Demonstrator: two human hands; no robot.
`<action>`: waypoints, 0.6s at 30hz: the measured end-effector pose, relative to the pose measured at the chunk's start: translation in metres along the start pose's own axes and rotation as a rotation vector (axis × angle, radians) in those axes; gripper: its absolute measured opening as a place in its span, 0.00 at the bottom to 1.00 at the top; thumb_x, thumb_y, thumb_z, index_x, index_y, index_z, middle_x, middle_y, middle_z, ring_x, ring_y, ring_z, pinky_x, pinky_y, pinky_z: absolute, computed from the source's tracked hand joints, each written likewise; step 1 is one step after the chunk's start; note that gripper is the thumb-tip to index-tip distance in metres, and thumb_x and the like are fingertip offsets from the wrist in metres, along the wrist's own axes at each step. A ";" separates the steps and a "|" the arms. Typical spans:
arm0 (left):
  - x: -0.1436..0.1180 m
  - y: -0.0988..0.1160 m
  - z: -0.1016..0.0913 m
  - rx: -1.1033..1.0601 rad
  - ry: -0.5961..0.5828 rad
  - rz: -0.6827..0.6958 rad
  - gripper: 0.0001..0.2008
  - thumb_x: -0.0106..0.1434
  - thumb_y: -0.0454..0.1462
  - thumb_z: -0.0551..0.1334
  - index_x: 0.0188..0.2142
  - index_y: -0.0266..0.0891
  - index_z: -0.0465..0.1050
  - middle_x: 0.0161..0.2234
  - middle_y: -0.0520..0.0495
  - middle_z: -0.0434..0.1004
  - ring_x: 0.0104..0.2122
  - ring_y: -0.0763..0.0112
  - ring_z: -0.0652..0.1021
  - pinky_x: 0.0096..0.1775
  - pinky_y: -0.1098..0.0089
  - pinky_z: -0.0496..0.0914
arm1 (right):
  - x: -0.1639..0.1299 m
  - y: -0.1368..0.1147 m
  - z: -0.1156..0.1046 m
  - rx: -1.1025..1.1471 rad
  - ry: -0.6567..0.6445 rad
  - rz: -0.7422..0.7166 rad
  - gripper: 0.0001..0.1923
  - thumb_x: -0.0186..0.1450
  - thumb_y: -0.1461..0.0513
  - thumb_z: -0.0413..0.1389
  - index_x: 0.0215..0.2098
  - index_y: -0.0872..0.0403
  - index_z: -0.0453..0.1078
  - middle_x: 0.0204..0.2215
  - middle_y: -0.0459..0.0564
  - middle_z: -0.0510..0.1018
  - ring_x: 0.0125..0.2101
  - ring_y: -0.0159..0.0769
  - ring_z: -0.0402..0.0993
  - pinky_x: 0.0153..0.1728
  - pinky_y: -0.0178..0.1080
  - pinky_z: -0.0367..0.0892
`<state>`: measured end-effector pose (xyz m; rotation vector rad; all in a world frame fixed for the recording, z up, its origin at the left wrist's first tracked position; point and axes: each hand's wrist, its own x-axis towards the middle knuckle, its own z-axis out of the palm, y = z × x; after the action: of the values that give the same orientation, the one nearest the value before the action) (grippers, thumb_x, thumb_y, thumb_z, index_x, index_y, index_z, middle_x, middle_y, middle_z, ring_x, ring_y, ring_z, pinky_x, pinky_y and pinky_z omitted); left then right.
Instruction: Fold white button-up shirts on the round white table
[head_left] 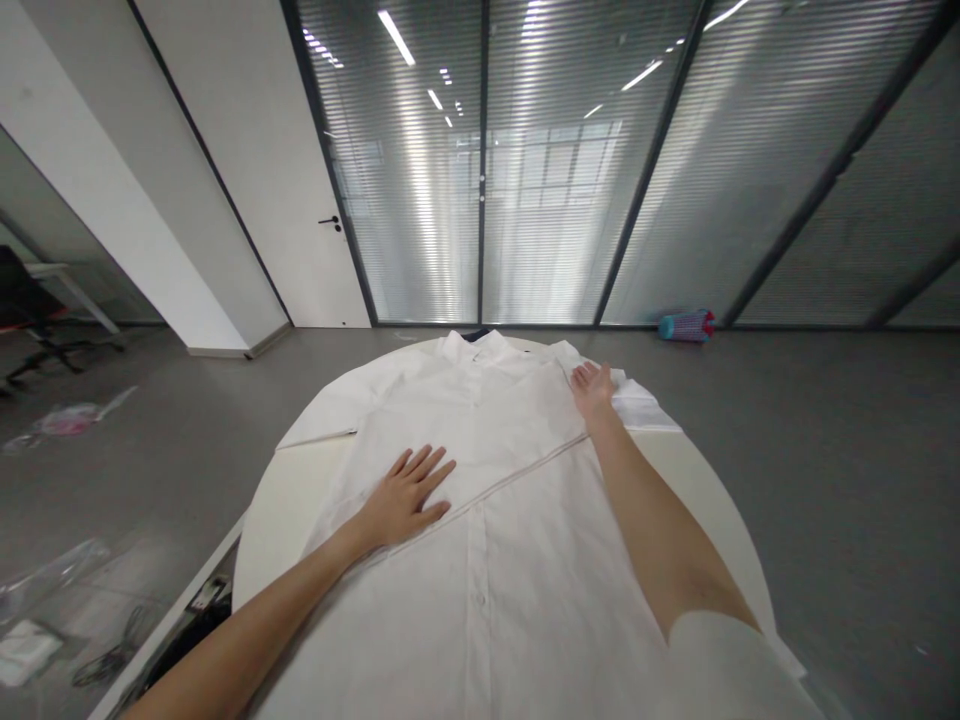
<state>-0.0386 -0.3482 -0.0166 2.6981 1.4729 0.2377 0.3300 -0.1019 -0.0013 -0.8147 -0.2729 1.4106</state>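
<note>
A white button-up shirt [525, 540] lies front side up on a round cream table [281, 500], its collar at the far edge. A diagonal fabric edge crosses its front, from near my left wrist up to my right forearm. My left hand [411, 495] rests flat on the shirt's middle with fingers spread, holding nothing. At the shirt's far right shoulder is my right hand [594, 390], palm partly turned up and fingers extended, with bunched white fabric beside it. One sleeve [319, 405] extends over the table's left side.
A pale ledge with dark items below borders the table's left. Plastic wrapping [56, 580] and a cable [116, 650] lie on the floor. A blue and red bundle [686, 325] sits by the glass wall. An office chair [34, 310] stands far left.
</note>
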 end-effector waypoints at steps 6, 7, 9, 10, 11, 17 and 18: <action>0.002 -0.009 -0.017 -0.256 0.016 0.009 0.29 0.72 0.53 0.50 0.68 0.48 0.58 0.69 0.45 0.55 0.68 0.55 0.57 0.66 0.48 0.53 | -0.004 -0.001 -0.003 -0.118 -0.140 0.252 0.28 0.74 0.49 0.40 0.63 0.60 0.59 0.57 0.68 0.70 0.48 0.44 0.77 0.40 0.48 0.79; 0.000 -0.023 -0.023 -0.375 0.073 -0.032 0.28 0.72 0.53 0.49 0.66 0.45 0.61 0.67 0.43 0.60 0.67 0.56 0.61 0.65 0.50 0.57 | -0.004 -0.001 -0.004 -0.109 -0.117 0.233 0.28 0.75 0.49 0.39 0.63 0.59 0.58 0.58 0.67 0.69 0.49 0.44 0.77 0.39 0.47 0.80; -0.009 -0.065 -0.038 -0.622 0.310 -0.235 0.29 0.71 0.54 0.48 0.61 0.41 0.68 0.62 0.39 0.69 0.62 0.57 0.69 0.61 0.53 0.66 | -0.005 0.001 -0.005 -0.088 -0.122 0.218 0.27 0.75 0.49 0.38 0.62 0.55 0.59 0.58 0.64 0.70 0.49 0.43 0.77 0.39 0.47 0.80; -0.018 -0.091 -0.045 -0.711 0.492 -0.376 0.30 0.71 0.56 0.48 0.58 0.39 0.70 0.59 0.37 0.71 0.59 0.56 0.72 0.58 0.54 0.69 | -0.005 0.002 -0.006 -0.081 -0.134 0.211 0.26 0.75 0.49 0.38 0.61 0.55 0.61 0.57 0.63 0.70 0.50 0.42 0.77 0.39 0.47 0.80; -0.029 -0.119 -0.051 -0.767 0.667 -0.524 0.31 0.70 0.57 0.47 0.58 0.38 0.69 0.59 0.36 0.72 0.57 0.56 0.73 0.56 0.55 0.71 | -0.006 0.002 -0.006 -0.079 -0.146 0.207 0.25 0.75 0.49 0.39 0.60 0.54 0.62 0.56 0.63 0.71 0.50 0.42 0.77 0.39 0.47 0.80; -0.118 -0.216 -0.058 -0.572 0.588 -0.973 0.28 0.75 0.49 0.40 0.40 0.36 0.73 0.27 0.46 0.77 0.27 0.66 0.78 0.33 0.62 0.77 | -0.009 0.006 -0.007 -0.117 -0.204 0.190 0.20 0.75 0.51 0.43 0.52 0.55 0.68 0.51 0.62 0.75 0.49 0.42 0.77 0.39 0.45 0.80; -0.128 -0.214 -0.054 -0.525 0.519 -0.938 0.26 0.75 0.49 0.42 0.38 0.35 0.73 0.26 0.48 0.75 0.25 0.69 0.77 0.32 0.64 0.76 | -0.008 0.006 -0.007 -0.121 -0.206 0.189 0.20 0.75 0.52 0.43 0.51 0.55 0.68 0.50 0.62 0.76 0.49 0.42 0.77 0.40 0.46 0.80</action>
<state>-0.2931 -0.3410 -0.0037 1.3921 2.2006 1.0947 0.3283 -0.1124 -0.0084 -0.8104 -0.4528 1.6723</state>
